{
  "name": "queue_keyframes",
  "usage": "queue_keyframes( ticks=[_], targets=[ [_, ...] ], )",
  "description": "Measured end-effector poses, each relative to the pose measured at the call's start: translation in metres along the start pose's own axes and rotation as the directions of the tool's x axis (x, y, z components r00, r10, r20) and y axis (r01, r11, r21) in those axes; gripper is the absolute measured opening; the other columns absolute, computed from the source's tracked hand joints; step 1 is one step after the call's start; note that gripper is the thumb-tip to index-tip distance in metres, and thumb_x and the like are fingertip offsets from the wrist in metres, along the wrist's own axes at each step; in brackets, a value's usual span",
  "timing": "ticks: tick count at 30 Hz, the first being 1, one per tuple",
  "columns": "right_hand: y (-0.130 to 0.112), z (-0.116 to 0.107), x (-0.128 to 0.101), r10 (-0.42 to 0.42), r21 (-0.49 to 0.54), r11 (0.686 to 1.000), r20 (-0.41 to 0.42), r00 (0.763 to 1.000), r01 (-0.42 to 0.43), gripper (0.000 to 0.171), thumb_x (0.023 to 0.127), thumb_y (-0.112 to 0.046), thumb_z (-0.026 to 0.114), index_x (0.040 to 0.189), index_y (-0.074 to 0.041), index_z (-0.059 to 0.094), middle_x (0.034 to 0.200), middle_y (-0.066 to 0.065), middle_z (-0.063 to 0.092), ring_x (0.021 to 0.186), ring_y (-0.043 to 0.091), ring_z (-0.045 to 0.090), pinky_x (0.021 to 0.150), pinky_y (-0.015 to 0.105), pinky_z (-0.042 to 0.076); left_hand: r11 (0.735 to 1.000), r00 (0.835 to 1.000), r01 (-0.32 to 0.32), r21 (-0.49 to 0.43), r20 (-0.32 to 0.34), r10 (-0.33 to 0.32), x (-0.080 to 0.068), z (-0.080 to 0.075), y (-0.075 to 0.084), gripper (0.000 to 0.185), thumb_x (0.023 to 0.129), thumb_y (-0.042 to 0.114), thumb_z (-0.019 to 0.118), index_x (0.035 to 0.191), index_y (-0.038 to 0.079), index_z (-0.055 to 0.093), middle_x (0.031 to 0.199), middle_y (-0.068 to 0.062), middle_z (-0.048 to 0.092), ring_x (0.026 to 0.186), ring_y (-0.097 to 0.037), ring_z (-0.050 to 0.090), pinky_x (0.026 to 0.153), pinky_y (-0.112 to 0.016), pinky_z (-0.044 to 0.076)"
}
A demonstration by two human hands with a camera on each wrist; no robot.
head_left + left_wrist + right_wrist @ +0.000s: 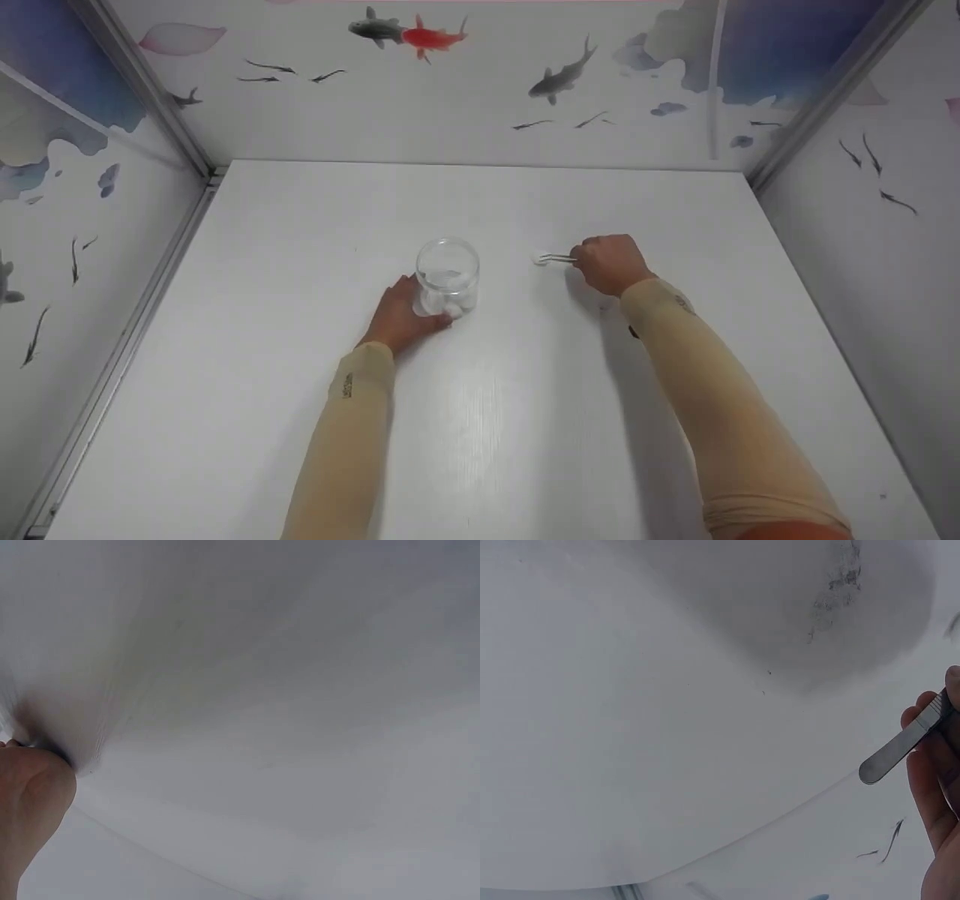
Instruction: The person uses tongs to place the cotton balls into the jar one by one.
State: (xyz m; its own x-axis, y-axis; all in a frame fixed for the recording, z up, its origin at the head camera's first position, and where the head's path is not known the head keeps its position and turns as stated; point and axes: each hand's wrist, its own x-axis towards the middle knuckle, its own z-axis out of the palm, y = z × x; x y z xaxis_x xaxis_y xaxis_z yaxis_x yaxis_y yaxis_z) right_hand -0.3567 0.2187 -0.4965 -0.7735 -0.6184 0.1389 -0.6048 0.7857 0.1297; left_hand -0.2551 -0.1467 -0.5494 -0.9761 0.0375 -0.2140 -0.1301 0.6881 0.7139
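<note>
A clear glass jar (448, 276) stands upright near the middle of the white table (300, 225), with white cotton balls at its bottom. My left hand (401, 316) grips the jar's base from the near left side. My right hand (609, 262) holds metal tweezers (556, 259) that point left, their tips pinching a white cotton ball (540, 257) just above the table, to the right of the jar. In the right wrist view the tweezers' rounded back end (900, 746) sticks out of my fingers (930, 780). The left wrist view shows only the heel of my hand (30, 795) and blurred white surface.
The table is boxed in by walls on the left, back and right, papered with painted fish (431, 36). Metal corner posts (142, 82) rise at the back corners. Both forearms wear beige sleeves (720, 405).
</note>
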Motion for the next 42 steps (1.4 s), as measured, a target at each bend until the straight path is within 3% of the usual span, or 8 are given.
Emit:
queue_keyframes(
  ticks=[12, 27, 42],
  targets=[
    [0.004, 0.003, 0.002, 0.038, -0.03, 0.999, 0.034, 0.999, -0.037, 0.012, 0.089, -0.012, 0.076, 0.101, -0.008, 0.079, 0.088, 0.01, 0.074, 0.075, 0.025, 0.071, 0.067, 0.041, 0.061, 1.0, 1.0, 0.006, 0.005, -0.01, -0.006, 0.001, 0.002, 0.003, 0.107, 0.077, 0.056, 0.081, 0.16, 0.024, 0.022, 0.164, -0.005, 0.021, 0.151, -0.029, 0.01, 0.123, -0.043, 0.007],
    [0.009, 0.001, -0.003, 0.054, 0.122, 0.991, -0.009, 0.999, -0.052, 0.013, 0.091, -0.013, 0.075, 0.103, -0.01, 0.079, 0.089, 0.007, 0.075, 0.078, 0.024, 0.071, 0.068, 0.041, 0.06, 1.0, 1.0, -0.01, -0.015, -0.001, 0.01, 0.0, 0.0, 0.004, 0.107, 0.077, 0.054, 0.082, 0.16, 0.02, 0.023, 0.164, -0.008, 0.021, 0.151, -0.03, 0.01, 0.123, -0.042, 0.006],
    [0.018, 0.007, -0.006, 0.045, 0.121, 0.992, -0.01, 0.999, -0.043, 0.013, 0.09, -0.012, 0.076, 0.102, -0.011, 0.079, 0.088, 0.006, 0.075, 0.078, 0.024, 0.071, 0.068, 0.041, 0.06, 1.0, 1.0, 0.002, -0.008, 0.011, -0.001, 0.002, 0.0, -0.001, 0.109, 0.077, 0.055, 0.081, 0.16, 0.018, 0.021, 0.164, -0.011, 0.02, 0.151, -0.03, 0.009, 0.123, -0.042, 0.004]
  ],
)
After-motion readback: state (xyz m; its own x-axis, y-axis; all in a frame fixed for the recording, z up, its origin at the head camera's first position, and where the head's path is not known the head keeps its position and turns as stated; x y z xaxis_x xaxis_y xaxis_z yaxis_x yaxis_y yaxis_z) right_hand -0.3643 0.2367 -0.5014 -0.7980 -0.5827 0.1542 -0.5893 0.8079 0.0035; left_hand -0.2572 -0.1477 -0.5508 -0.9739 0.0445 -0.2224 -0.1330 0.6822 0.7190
